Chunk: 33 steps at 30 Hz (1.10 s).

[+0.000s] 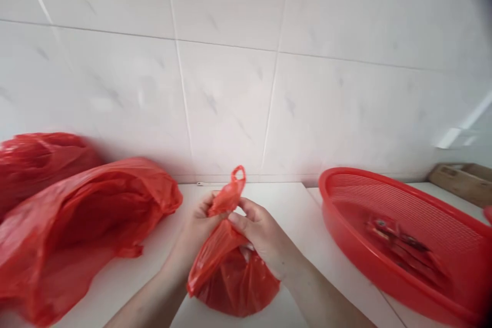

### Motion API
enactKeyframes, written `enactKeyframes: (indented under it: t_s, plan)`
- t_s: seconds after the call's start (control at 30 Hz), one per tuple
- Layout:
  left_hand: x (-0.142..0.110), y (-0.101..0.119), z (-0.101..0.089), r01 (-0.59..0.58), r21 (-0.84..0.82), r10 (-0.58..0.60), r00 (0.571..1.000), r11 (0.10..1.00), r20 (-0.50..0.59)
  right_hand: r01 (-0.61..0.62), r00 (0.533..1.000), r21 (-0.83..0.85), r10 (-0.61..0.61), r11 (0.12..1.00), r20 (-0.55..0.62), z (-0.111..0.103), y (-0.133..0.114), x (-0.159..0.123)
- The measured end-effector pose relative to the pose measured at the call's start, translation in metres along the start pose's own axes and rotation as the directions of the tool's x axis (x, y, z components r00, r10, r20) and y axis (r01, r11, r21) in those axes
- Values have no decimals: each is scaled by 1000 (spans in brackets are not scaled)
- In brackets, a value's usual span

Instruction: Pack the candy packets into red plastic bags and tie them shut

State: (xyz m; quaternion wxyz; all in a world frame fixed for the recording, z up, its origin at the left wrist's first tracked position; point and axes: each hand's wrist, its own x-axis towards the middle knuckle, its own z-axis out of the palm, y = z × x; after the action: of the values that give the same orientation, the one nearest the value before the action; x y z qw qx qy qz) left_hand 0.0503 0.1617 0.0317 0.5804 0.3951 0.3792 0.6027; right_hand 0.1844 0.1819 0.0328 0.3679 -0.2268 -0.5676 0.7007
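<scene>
A small red plastic bag [238, 287] rests on the white table in front of me, its lower part bulging and its neck gathered. My left hand [203, 218] is closed on the neck from the left. From the right, my right hand [255, 223] pinches the same gathered plastic, thumb across the front. Above my fingers the bag's top sticks up and ends in a small loop. Something pale shows at the bag's side beneath my right hand; I cannot make out what it is. The rest of the contents is hidden by the plastic.
At the left lies a large open red plastic bag [149, 174], with another crumpled red bag [46, 156] behind it. A red plastic basket [357, 251] on the right holds metal items. Behind it stands a cardboard box [461, 182]. A tiled wall [230, 102] closes off the back.
</scene>
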Motion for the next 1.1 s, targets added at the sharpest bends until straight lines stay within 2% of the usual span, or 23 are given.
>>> enactKeyframes:
  t_s: [0.1, 0.23, 0.33, 0.4, 0.47, 0.57, 0.63, 0.7, 0.8, 0.93, 1.0, 1.07, 1.1]
  plan:
    - [-5, -2, 0, -52, 115, 39, 993, 992, 116, -27, 994, 51, 32, 998, -101, 3, 4, 3]
    - [-14, -3, 1, -147, 258, 82, 965, 955, 247, -5, 948, 167, 58, 986, -314, -2, 5, 8]
    - [-15, -6, 2, -134, 286, 82, 979, 949, 188, 4, 931, 143, 49, 990, -362, -4, 8, 10]
    - [-13, -8, 2, -101, 252, 71, 990, 962, 122, 29, 937, 83, 2, 996, -351, -4, 11, 9]
    - [-10, -8, 1, -42, 159, 25, 994, 986, 105, 55, 957, 69, -33, 996, -288, -4, 14, 7]
    - [-4, -5, -4, 79, 2, -79, 992, 997, 98, 31, 993, 185, -8, 982, -119, -9, 15, 4]
    - [-2, -3, -8, 113, -78, -110, 993, 991, 34, -17, 999, 235, 28, 972, -44, -12, 14, 3]
    - [0, -2, -10, 97, -125, -100, 995, 987, -21, -38, 998, 166, 46, 985, -45, -14, 13, 2]
    - [-1, 0, -10, 69, -128, -75, 996, 989, -38, -31, 990, -53, 23, 998, -141, -11, 10, 3]
    - [-5, 1, -7, 43, -103, -41, 999, 994, 26, -112, 944, -309, 4, 945, -331, -8, 12, 7]
    - [-6, 1, -6, -14, -8, 15, 995, 1000, 103, -106, 920, -401, -63, 910, -387, -10, 16, 11]
    - [-7, -1, -4, -92, 140, 70, 985, 986, 156, -33, 921, -410, -131, 912, -366, -14, 20, 13]
    - [-7, -1, -4, -129, 212, 94, 981, 969, 167, 4, 935, -364, -132, 931, -329, -17, 21, 14]
